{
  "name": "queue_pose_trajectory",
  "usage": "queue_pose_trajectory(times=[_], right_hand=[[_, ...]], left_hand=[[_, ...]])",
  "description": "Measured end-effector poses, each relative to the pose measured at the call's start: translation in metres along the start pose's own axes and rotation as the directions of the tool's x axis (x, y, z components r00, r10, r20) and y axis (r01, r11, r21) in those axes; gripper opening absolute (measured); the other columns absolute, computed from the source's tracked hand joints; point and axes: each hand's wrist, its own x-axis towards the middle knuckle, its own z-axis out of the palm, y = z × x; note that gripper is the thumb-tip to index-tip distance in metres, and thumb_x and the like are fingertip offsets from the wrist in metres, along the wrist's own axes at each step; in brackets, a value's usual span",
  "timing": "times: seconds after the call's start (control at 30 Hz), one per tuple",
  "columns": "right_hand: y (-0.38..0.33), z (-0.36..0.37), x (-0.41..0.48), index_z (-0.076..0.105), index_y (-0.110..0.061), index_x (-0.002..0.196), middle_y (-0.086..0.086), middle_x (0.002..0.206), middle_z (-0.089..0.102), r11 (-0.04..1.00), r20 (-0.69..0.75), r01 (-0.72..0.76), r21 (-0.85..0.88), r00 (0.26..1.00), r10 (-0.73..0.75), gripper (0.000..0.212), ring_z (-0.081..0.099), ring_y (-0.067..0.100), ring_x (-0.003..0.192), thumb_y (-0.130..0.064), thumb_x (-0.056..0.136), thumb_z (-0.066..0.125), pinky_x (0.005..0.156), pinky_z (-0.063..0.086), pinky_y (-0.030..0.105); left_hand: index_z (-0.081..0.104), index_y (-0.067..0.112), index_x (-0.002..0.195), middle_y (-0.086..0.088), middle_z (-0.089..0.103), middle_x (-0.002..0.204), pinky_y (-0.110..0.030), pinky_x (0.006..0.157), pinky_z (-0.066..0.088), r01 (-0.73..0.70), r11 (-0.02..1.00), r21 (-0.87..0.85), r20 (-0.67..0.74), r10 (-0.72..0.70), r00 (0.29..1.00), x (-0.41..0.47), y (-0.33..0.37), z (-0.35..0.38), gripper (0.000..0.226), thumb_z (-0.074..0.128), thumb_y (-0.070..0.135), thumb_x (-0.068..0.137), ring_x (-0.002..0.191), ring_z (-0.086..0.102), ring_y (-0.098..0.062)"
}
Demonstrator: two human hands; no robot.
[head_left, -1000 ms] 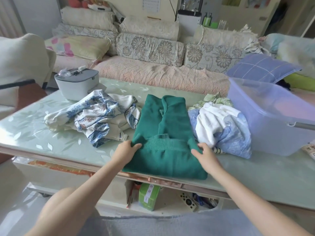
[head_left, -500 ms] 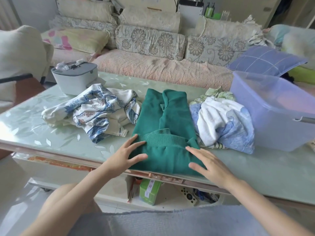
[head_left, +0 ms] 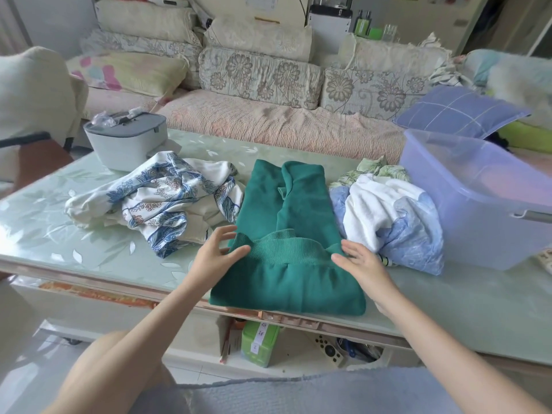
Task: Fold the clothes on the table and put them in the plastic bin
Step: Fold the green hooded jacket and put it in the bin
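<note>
A green sweater (head_left: pixel 286 222) lies partly folded in the middle of the glass table (head_left: pixel 466 306), its ribbed hem turned up over its body. My left hand (head_left: pixel 216 258) rests at the hem's left corner, fingers spread and touching the cloth. My right hand (head_left: pixel 363 264) sits at the hem's right corner, fingers apart, holding nothing. The translucent purple plastic bin (head_left: pixel 484 222) stands at the table's right. A crumpled blue-and-white patterned garment (head_left: pixel 161 201) lies left of the sweater. A white and light blue pile (head_left: pixel 391 216) lies between sweater and bin.
A grey-lidded white box (head_left: pixel 125 138) stands at the table's back left. A sofa with floral cushions (head_left: pixel 260 73) runs behind the table, with a purple checked pillow (head_left: pixel 457 112) beside the bin. Under the table, a shelf holds a green box (head_left: pixel 258 342) and a remote (head_left: pixel 328 349).
Both hands have let go of the sweater's folded hem and opened; they now hover flat at its two corners. The camera view has shifted slightly.
</note>
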Motion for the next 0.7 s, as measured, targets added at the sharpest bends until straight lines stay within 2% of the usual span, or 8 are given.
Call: queue_pose_trajectory(times=[0.07, 0.2, 0.3, 0.43, 0.5, 0.57, 0.63, 0.7], right_hand=[[0.003, 0.001, 0.009, 0.048, -0.010, 0.134, 0.005, 0.130, 0.054, 0.998, -0.052, -0.061, 0.027, 0.997, 0.063, 0.061, 0.055, 0.015, 0.112, -0.023, 0.080, 0.074, 0.097, 0.042, 0.026], [0.007, 0.002, 0.019, 0.045, -0.008, 0.134, 0.007, 0.119, 0.062, 0.972, -0.021, -0.177, 0.156, 0.983, 0.183, 0.072, 0.062, 0.017, 0.105, -0.026, 0.073, 0.080, 0.098, 0.047, 0.036], [-0.002, -0.001, 0.030, 0.050, -0.015, 0.123, 0.001, 0.107, 0.065, 0.987, -0.042, -0.148, 0.058, 0.988, 0.151, 0.053, 0.062, 0.012, 0.096, -0.029, 0.078, 0.076, 0.083, 0.047, 0.024], [-0.015, -0.004, 0.053, 0.064, -0.018, 0.104, -0.007, 0.091, 0.065, 0.989, 0.067, -0.082, -0.121, 0.994, 0.090, 0.022, 0.057, 0.007, 0.082, -0.034, 0.088, 0.064, 0.073, 0.042, 0.021], [-0.022, -0.003, 0.064, 0.067, -0.014, 0.094, -0.006, 0.086, 0.065, 0.968, 0.101, 0.014, -0.251, 0.995, 0.012, 0.013, 0.057, 0.009, 0.082, -0.025, 0.092, 0.059, 0.072, 0.042, 0.019], [-0.028, -0.001, 0.071, 0.066, -0.012, 0.093, 0.000, 0.090, 0.067, 0.961, 0.154, 0.056, -0.271, 0.988, -0.014, 0.010, 0.062, 0.017, 0.090, -0.017, 0.093, 0.058, 0.082, 0.047, 0.025], [-0.030, 0.001, 0.075, 0.068, -0.013, 0.095, -0.001, 0.097, 0.069, 0.952, 0.215, 0.096, -0.289, 0.976, -0.033, 0.010, 0.064, 0.018, 0.097, -0.016, 0.091, 0.060, 0.091, 0.048, 0.029], [-0.030, 0.002, 0.079, 0.071, -0.014, 0.097, -0.004, 0.100, 0.070, 0.936, 0.256, 0.139, -0.324, 0.965, -0.055, 0.012, 0.063, 0.012, 0.099, -0.017, 0.090, 0.062, 0.094, 0.047, 0.026]], left_hand=[[0.054, 0.028, 0.124, 0.004, 0.055, 0.121, -0.034, 0.098, 0.045, 0.041, 0.999, 0.029, 0.040, -0.042, 0.998, 0.006, 0.007, 0.000, 0.052, 0.073, 0.040, 0.078, 0.112, 0.054, -0.013], [0.055, 0.026, 0.125, -0.002, 0.054, 0.120, -0.029, 0.093, 0.042, 0.129, 0.981, 0.142, 0.090, -0.142, 0.986, 0.020, 0.013, -0.001, 0.060, 0.073, 0.051, 0.073, 0.109, 0.052, -0.013], [0.056, 0.024, 0.122, 0.001, 0.055, 0.116, -0.027, 0.090, 0.040, 0.084, 0.942, 0.325, 0.191, -0.152, 0.970, 0.033, 0.028, 0.000, 0.063, 0.068, 0.061, 0.072, 0.106, 0.053, -0.013], [0.058, 0.024, 0.111, 0.008, 0.061, 0.105, -0.028, 0.090, 0.044, -0.144, 0.808, 0.571, 0.373, -0.098, 0.923, 0.048, 0.057, 0.015, 0.079, 0.064, 0.080, 0.055, 0.102, 0.054, -0.013], [0.057, 0.023, 0.114, 0.005, 0.061, 0.109, -0.029, 0.092, 0.044, -0.229, 0.783, 0.579, 0.436, -0.059, 0.898, 0.054, 0.061, 0.023, 0.073, 0.069, 0.071, 0.060, 0.104, 0.054, -0.013], [0.057, 0.019, 0.117, 0.002, 0.059, 0.110, -0.026, 0.090, 0.043, -0.258, 0.791, 0.554, 0.458, -0.032, 0.888, 0.057, 0.058, 0.027, 0.061, 0.075, 0.053, 0.070, 0.103, 0.054, -0.014], [0.060, 0.018, 0.111, 0.003, 0.058, 0.104, -0.017, 0.080, 0.040, -0.280, 0.813, 0.511, 0.432, 0.039, 0.901, 0.056, 0.055, 0.029, 0.051, 0.078, 0.044, 0.072, 0.097, 0.054, -0.013], [0.063, 0.019, 0.106, 0.005, 0.057, 0.098, -0.011, 0.070, 0.035, -0.309, 0.827, 0.469, 0.394, 0.117, 0.912, 0.053, 0.052, 0.030, 0.042, 0.078, 0.039, 0.072, 0.093, 0.055, -0.013]])
